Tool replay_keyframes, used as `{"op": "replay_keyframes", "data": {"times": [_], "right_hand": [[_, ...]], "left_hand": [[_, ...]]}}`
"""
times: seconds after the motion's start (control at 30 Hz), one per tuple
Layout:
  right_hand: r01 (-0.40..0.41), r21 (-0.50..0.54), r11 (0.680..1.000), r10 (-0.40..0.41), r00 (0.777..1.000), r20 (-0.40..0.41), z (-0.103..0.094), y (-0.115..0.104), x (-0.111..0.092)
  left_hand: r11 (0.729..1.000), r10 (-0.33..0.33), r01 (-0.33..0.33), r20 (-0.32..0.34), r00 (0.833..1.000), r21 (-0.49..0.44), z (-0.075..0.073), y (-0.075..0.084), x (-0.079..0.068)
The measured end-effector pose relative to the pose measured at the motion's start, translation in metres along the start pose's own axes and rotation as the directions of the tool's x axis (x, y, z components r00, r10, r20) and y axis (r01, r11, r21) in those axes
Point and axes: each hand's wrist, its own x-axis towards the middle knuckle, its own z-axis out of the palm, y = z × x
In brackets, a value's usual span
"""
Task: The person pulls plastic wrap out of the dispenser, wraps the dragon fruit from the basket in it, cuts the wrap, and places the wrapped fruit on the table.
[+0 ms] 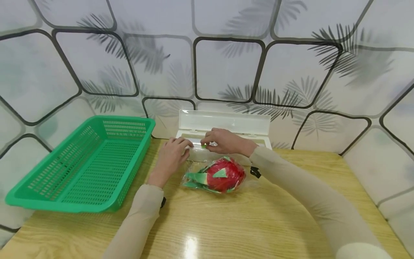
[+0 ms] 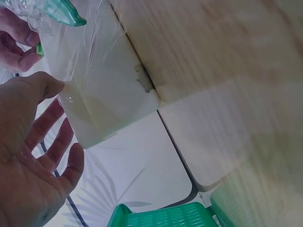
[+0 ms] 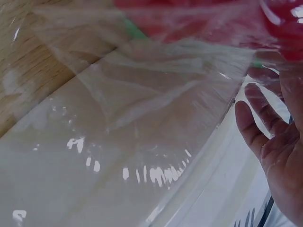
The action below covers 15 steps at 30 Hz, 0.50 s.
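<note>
A red dragon fruit (image 1: 220,174) with green scales lies wrapped in clear film (image 3: 156,104) on the wooden table (image 1: 226,223). Just behind it stands a white cling-film box (image 1: 223,122) with its lid raised. My right hand (image 1: 207,144) pinches a small green slider (image 1: 204,146) on the box's front edge. My left hand (image 1: 185,144) lies flat on the left part of the box, fingers straight. The left wrist view shows that hand (image 2: 33,156) open beside the box (image 2: 102,85), with the slider (image 2: 39,48) at the top left. The fruit (image 3: 213,16) fills the top of the right wrist view.
A green plastic basket (image 1: 81,207) with slotted walls stands on the left of the table, close to my left forearm. A patterned wall rises right behind the box. Bare wood stretches in front of the fruit and to its right.
</note>
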Motion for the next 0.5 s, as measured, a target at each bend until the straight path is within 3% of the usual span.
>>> {"op": "replay_keyframes", "data": {"times": [0.5], "right_hand": [[-0.014,0.005,1.0,0.014,1.0,-0.011,-0.002,0.0,-0.0102]], "left_hand": [[1.0,0.008,-0.008,0.017,1.0,0.002,-0.0005,-0.003,-0.0005]]}}
